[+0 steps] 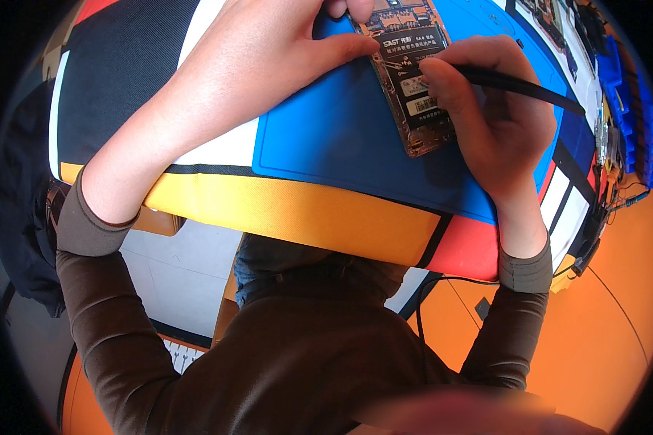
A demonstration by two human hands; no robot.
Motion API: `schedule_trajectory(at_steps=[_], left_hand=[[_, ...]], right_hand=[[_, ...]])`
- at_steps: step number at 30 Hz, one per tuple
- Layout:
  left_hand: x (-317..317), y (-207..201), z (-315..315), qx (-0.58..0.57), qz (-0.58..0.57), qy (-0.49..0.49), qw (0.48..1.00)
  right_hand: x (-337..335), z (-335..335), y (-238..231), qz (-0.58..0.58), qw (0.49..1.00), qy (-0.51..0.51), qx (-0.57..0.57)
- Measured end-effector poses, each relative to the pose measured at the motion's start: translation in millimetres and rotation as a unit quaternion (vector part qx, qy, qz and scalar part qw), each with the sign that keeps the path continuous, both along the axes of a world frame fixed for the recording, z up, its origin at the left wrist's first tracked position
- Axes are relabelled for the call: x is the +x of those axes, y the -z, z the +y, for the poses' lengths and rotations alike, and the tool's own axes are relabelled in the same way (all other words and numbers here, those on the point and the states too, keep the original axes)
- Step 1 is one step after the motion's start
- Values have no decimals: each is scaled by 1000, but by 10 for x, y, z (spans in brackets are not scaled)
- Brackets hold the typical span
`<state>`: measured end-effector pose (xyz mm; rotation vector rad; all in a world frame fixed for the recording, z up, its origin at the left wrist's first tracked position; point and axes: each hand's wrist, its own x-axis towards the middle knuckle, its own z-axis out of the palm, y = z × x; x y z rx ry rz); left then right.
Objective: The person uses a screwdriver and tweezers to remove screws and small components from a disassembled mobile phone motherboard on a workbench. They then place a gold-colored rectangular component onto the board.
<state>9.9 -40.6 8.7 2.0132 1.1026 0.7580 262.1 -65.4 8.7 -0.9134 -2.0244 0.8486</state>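
An opened phone [418,135] lies tilted on a blue mat [326,145], its black battery [406,54] and circuit board [403,16] bare. My left hand [268,51] grips the phone's upper left edge, with the thumb along the side and some fingertips at the top of the picture. Over the phone's right side is my right hand [497,116], its fingers closed round a slim black hand tool [522,83]. That tool's rear end sticks out to the right. Its working tip is hidden by my fingers, so I cannot tell whether it touches the phone.
Under the mat, a cloth [283,217] with black, white, yellow and red blocks covers the table. Blue parts bins [635,109] stand at the far right, beside cables and small tools [606,152]. Another circuit board [551,25] lies at the upper right.
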Motion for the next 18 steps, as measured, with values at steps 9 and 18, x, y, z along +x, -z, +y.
schedule_trajectory(at_steps=[9, 18], left_hand=[[109, -128, -36, 17, -3, 9, 1000], [138, -173, -32, -32, 13, -7, 999]], right_hand=[[90, 16, -24, -3, 1000, 1, 12], [110, 24, 3, 16, 1000, -14, 15]])
